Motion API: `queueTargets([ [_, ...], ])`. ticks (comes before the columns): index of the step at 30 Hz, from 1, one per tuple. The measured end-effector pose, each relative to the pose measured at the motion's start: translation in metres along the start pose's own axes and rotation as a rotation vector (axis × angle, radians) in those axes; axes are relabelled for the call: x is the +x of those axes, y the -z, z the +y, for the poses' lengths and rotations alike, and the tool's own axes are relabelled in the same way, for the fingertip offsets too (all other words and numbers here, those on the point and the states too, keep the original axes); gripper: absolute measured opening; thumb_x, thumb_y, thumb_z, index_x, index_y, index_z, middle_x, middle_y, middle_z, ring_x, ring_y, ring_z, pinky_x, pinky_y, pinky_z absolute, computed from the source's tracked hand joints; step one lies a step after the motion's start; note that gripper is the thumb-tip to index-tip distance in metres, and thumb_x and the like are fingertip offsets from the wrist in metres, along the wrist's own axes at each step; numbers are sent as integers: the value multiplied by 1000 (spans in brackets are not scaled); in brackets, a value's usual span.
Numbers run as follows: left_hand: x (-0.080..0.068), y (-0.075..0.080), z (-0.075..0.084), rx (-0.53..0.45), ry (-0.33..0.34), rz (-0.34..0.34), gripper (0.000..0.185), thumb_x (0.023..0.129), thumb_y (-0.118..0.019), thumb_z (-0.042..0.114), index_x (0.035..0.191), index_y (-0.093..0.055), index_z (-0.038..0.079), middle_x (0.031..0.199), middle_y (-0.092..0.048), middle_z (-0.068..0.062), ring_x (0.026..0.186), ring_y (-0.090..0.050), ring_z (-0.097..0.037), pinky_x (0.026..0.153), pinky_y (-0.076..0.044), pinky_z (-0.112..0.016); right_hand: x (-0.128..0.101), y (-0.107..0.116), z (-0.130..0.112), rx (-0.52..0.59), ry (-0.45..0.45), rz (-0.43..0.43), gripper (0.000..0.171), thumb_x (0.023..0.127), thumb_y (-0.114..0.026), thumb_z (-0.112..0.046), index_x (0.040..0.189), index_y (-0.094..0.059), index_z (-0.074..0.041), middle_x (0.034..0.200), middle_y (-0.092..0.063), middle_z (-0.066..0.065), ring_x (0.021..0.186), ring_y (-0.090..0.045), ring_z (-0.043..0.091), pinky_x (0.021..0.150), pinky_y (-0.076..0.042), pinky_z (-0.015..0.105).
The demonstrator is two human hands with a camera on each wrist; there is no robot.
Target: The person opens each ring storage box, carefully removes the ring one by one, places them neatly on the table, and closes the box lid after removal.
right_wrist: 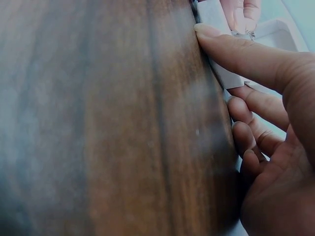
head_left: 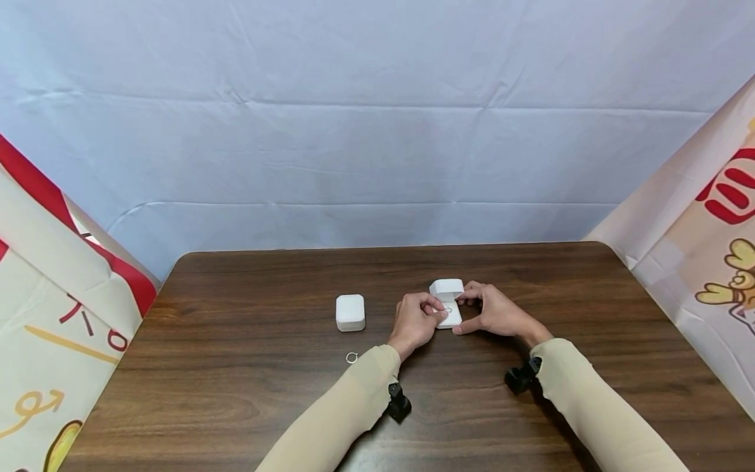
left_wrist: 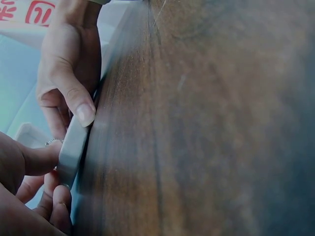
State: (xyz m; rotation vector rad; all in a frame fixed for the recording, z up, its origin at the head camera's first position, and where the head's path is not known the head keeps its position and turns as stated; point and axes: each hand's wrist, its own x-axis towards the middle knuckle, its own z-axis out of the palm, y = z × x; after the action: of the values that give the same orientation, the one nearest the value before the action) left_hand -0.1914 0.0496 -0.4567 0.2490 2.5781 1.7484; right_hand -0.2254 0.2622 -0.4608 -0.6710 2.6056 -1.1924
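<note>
An open white ring box [head_left: 447,288] stands on the wooden table with its lid raised at the back. In its base sits a small ring [right_wrist: 252,35], partly hidden by fingers. My left hand [head_left: 414,321] reaches in from the left and pinches the ring between thumb and fingertips. At the box's other side, my right hand [head_left: 494,311] grips the base, its thumb [right_wrist: 209,32] at the front edge and fingers behind. Left of my left hand lies a closed white ring box [head_left: 350,313]. Nearer me is a loose silvery ring [head_left: 352,358].
The brown table [head_left: 253,393] has its far edge against a pale cloth backdrop [head_left: 366,151]. Printed cloths hang at the left and right sides. A small black camera sits on each wrist, close to the tabletop.
</note>
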Motion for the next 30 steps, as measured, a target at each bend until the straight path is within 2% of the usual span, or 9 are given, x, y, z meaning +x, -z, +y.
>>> queueTargets([
  [7,0,0,-1,4,-26,-1,10,87,-80,5,79,-74,8,66,-53,4,61,-47,-4,61,-41,-21,0,0,1,-2,-4,-1,42,71,-95,-28,105,-74,-12,102,-60,4,92,-50,23,82,-41,34],
  [15,0,-3,-4,82,-88,41,13,84,-83,6,76,-74,9,71,-56,5,66,-48,-3,65,-43,-20,0,0,0,-3,-2,1,44,72,-95,-27,107,-75,-11,104,-61,3,93,-51,23,82,-42,34],
  [30,0,0,0,59,-80,26,13,86,-81,5,76,-73,7,68,-62,3,60,-51,-1,61,-45,-20,0,-1,-1,3,-2,5,45,71,-95,-26,108,-75,-10,105,-61,3,94,-52,23,83,-43,34],
])
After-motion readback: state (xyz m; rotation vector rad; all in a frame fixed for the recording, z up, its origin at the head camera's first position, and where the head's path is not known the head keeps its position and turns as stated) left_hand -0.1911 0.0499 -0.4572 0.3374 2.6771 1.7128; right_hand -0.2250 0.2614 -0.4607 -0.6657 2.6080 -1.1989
